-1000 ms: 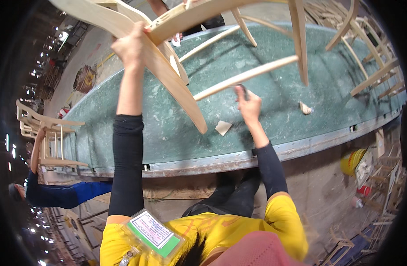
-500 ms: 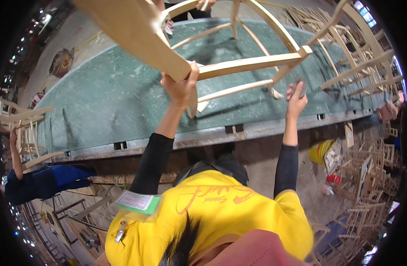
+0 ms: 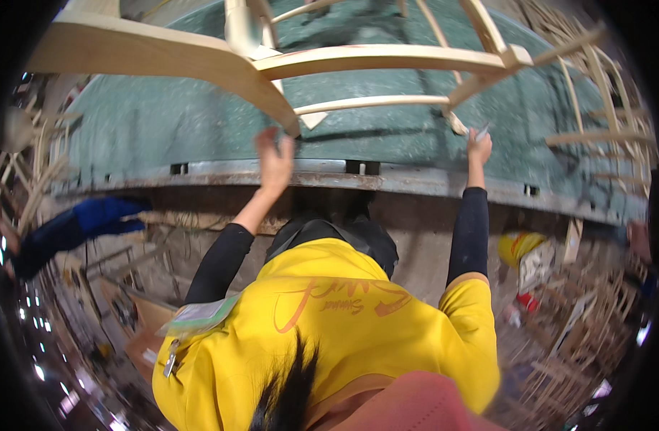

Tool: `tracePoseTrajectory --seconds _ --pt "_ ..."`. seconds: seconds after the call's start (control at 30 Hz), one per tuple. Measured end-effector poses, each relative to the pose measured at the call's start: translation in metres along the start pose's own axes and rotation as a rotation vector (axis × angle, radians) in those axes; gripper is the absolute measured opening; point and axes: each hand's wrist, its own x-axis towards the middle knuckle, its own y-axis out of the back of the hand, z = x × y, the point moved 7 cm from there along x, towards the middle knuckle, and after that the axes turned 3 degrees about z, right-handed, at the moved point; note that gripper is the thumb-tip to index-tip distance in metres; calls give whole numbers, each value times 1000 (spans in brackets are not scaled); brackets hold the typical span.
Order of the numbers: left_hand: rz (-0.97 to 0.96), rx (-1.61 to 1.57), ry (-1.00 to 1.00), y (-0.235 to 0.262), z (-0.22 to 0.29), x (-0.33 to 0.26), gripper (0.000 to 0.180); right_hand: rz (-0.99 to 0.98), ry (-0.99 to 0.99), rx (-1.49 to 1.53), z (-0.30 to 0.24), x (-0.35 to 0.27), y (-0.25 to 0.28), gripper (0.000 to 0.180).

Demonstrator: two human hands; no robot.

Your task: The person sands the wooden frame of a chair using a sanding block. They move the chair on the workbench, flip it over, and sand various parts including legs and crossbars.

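A pale wooden chair frame (image 3: 379,56) stands on the green tabletop (image 3: 164,136), with rails and thin stretchers between its legs. Its broad curved leg (image 3: 164,54) runs from the upper left down to the table's near side. By the lower end of that leg is my left hand (image 3: 274,169), blurred, its thumb and fingers apart and nothing seen in them. My right hand (image 3: 479,152) grips a small grey sanding pad (image 3: 481,132), just right of the frame's right-hand leg foot (image 3: 457,123). The pad is apart from the wood.
More wooden chair frames (image 3: 609,108) crowd the table's right end, and others (image 3: 38,158) stand at the left. A person in dark blue (image 3: 78,226) is at the left. Right of me on the floor are a yellow bucket (image 3: 512,246) and stacked wooden parts (image 3: 588,323).
My left hand has let go of the chair frame and come down nearer the table edge. In view, the frame sits farther left and higher. My right hand still holds the pad.
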Motion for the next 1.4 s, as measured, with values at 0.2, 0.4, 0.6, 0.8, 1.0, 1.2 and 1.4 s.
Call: tracePoseTrajectory --seconds 0.2,0.4,0.6,0.8,1.0,1.2,1.4 --pt "-567 306 3 -113 -29 -24 66 -240 351 -53 -43 -19 -46 43" --pt "-396 838 25 -172 -111 10 57 -343 280 -56 -41 -51 -53 35" --pt "-498 504 -157 -179 -72 -12 21 -404 163 398 -8 -122 -44 42" --pt "-990 157 -43 -127 -77 -67 37 -954 -178 586 -128 -259 0 24" --pt "-478 37 124 -22 -149 14 33 -1104 42 578 -285 -331 40 25" --pt "134 -282 428 47 -193 57 73 -1012 123 663 -379 -375 52 20" --pt "-330 -1026 863 32 -153 14 54 -700 259 704 -425 -394 41 20"
